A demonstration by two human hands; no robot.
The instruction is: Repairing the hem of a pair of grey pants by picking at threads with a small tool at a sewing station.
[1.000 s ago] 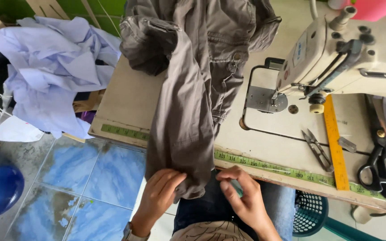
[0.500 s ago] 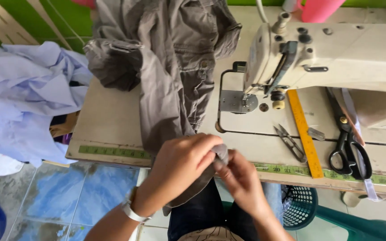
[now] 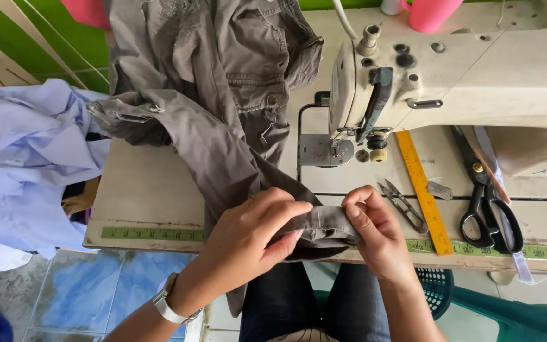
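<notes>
A grey-brown garment [image 3: 216, 107] lies across the sewing table [image 3: 147, 190], one leg or sleeve trailing down to the front edge. My left hand [image 3: 254, 234] pinches the folded hem of that piece from the left, fingers curled over the cloth. My right hand [image 3: 375, 231] grips the same hem from the right, thumb on top. Both hands hold the hem just over the table's front edge, above my lap. A cream sewing machine [image 3: 451, 76] stands right behind my right hand.
Small thread snips [image 3: 403, 204], a yellow ruler [image 3: 422, 190] and black scissors [image 3: 489, 206] lie right of the hands. A green measuring tape [image 3: 153, 234] runs along the table's front edge. Lilac cloth [image 3: 26, 158] is piled at left, a pink cup [image 3: 432, 12] at the back.
Both hands have lifted the garment's end from below the table edge up onto it and now hold the hem spread between them. The view has shifted closer.
</notes>
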